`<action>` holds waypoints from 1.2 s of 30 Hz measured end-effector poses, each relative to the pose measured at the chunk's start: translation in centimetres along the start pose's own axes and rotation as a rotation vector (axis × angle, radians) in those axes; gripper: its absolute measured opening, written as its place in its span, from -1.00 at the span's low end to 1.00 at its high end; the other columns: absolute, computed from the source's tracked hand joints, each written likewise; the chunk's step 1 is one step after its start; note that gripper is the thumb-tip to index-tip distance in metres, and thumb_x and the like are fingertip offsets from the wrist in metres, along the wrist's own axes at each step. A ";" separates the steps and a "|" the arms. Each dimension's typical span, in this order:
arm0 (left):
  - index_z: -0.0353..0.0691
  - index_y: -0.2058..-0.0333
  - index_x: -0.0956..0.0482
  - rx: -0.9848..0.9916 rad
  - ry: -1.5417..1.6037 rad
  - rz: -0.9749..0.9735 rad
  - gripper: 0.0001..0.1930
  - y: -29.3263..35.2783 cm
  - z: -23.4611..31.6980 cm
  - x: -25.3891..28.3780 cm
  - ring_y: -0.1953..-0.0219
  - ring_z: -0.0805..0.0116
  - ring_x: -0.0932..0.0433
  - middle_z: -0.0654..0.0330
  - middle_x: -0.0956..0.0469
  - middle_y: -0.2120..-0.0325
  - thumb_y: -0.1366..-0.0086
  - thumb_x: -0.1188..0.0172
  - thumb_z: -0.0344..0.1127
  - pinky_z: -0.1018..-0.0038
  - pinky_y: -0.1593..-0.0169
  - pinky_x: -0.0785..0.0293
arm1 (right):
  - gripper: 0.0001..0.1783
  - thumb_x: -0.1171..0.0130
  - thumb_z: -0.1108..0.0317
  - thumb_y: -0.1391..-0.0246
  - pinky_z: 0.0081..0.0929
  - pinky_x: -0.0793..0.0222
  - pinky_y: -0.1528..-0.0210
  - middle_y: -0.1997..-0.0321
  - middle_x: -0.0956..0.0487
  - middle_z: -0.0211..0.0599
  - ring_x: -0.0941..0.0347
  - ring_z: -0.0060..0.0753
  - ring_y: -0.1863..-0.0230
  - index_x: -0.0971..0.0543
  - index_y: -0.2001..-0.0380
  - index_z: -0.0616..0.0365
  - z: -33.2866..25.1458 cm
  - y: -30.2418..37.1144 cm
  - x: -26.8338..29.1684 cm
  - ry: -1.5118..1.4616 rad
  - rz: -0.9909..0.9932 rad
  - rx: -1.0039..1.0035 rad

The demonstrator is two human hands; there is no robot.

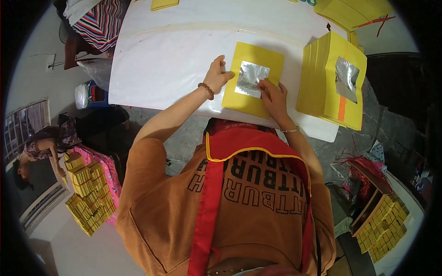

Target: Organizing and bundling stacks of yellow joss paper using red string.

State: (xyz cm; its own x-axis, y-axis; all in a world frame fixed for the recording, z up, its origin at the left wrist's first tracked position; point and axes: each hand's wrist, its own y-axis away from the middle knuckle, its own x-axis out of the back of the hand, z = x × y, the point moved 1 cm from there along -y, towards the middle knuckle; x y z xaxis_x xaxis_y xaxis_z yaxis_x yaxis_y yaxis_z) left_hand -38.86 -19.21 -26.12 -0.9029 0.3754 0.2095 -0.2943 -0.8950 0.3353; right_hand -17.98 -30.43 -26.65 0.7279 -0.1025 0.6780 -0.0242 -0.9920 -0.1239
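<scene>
In front of me on the white table lies a yellow paper sheet or thin stack (249, 100) with a silver foil square (250, 76) on its middle. My left hand (216, 77) is at the left edge of the yellow paper, fingers apart, its thumb touching that edge. The fingertips of my right hand (275, 100) are bent together at the foil's right side, where the foil is wrinkled. Whether the foil is lifted there is too small to tell. To the right sits a thick stack of yellow paper (317, 76), its top sheet bearing another silver foil piece (347, 79) and an orange strip.
More yellow paper (350, 13) with red ties lies at the table's far right. At the left, another person (46, 142) reaches toward bundled yellow packs (90, 188) on a pink cloth. More yellow bundles (384, 225) stand at lower right. A blue container (99, 95) is beside the table.
</scene>
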 end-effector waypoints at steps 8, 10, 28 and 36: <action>-0.40 0.18 -0.42 0.016 -0.261 -0.023 -0.64 -0.9 -0.4 -1.4 0.50 0.55 -0.41 0.29 -0.45 0.57 -0.03 -0.27 -0.44 0.62 0.45 -0.33 | -0.68 -0.01 0.47 -0.02 -0.13 0.16 -0.22 0.10 -0.55 -0.42 -0.32 -0.41 -0.16 -0.43 0.11 -0.04 0.4 0.6 -0.7 0.010 0.032 0.016; -0.39 0.15 -0.38 -0.001 -0.269 -0.032 -0.57 -1.0 -0.5 -1.4 0.51 0.45 -0.42 0.24 -0.44 0.57 0.00 -0.28 -0.37 0.54 0.43 -0.35 | -0.68 -0.01 0.48 -0.02 -0.13 0.17 -0.23 0.09 -0.55 -0.42 -0.32 -0.42 -0.16 -0.43 0.11 -0.04 0.3 0.6 -0.8 0.019 0.036 0.018; -0.01 0.03 -0.48 -0.493 -0.287 -0.199 -0.57 3.2 -0.2 -0.4 0.08 0.19 -0.42 0.14 -0.48 0.15 -0.10 0.03 -0.52 0.35 -0.03 -0.29 | -0.72 0.03 0.40 -0.07 -0.14 0.22 -0.23 0.07 -0.54 -0.46 -0.27 -0.42 -0.19 -0.44 0.10 -0.05 0.7 0.2 -0.3 -0.085 -0.044 -0.045; -0.04 0.21 -0.54 -1.114 -0.996 -0.142 -0.72 2.7 1.0 -0.1 0.01 0.31 -0.37 0.22 -0.46 0.09 -0.03 -0.12 -0.35 0.27 0.03 -0.22 | -0.65 -0.01 0.32 -0.07 -0.20 0.14 -0.19 0.13 -0.55 -0.46 -0.32 -0.42 -0.13 -0.43 0.03 -0.06 -0.1 -0.1 0.6 -0.059 -0.075 -0.046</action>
State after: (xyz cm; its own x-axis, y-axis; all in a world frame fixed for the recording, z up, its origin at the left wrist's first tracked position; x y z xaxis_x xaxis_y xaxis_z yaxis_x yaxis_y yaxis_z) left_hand -39.25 -21.46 -24.32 -0.4050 0.0681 0.9118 -0.8535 -0.3858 -0.3503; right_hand -17.64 -30.42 -26.18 0.7676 -0.0244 0.6404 0.0016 -0.9992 -0.0400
